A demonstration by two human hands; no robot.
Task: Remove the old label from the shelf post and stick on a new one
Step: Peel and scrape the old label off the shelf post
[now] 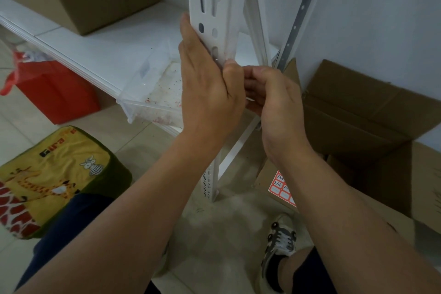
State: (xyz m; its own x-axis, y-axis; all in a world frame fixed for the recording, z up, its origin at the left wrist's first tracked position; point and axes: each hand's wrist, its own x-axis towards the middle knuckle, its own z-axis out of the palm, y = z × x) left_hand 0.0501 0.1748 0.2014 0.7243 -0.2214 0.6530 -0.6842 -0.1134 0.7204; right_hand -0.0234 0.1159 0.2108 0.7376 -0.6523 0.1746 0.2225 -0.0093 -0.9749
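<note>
While the left hand (207,86) lies flat along the white slotted shelf post (214,7), fingers straight and together against its left edge and thumb tucked in at the post's front face, the right hand (274,95) is curled tight beside it, fingertips bunched toward the same spot. What those fingertips pinch is hidden; it may be a scrap of label, but I cannot tell. The post face just above the thumbs shows a dull smear of residue, and no intact label is visible on it, though the hands cover the part below.

Judged from this, the step in hand is the removal: picking off the last of the old label. A sheet of red-bordered labels (282,190) lies on a cardboard box (358,114) low on the right, near the post's foot, untouched as far as can be seen. A clear plastic tray (152,93) flecked with red bits sits on the shelf (95,43) just left of the post.

The next move calls for a clean face, then a reach down to that sheet.
</note>
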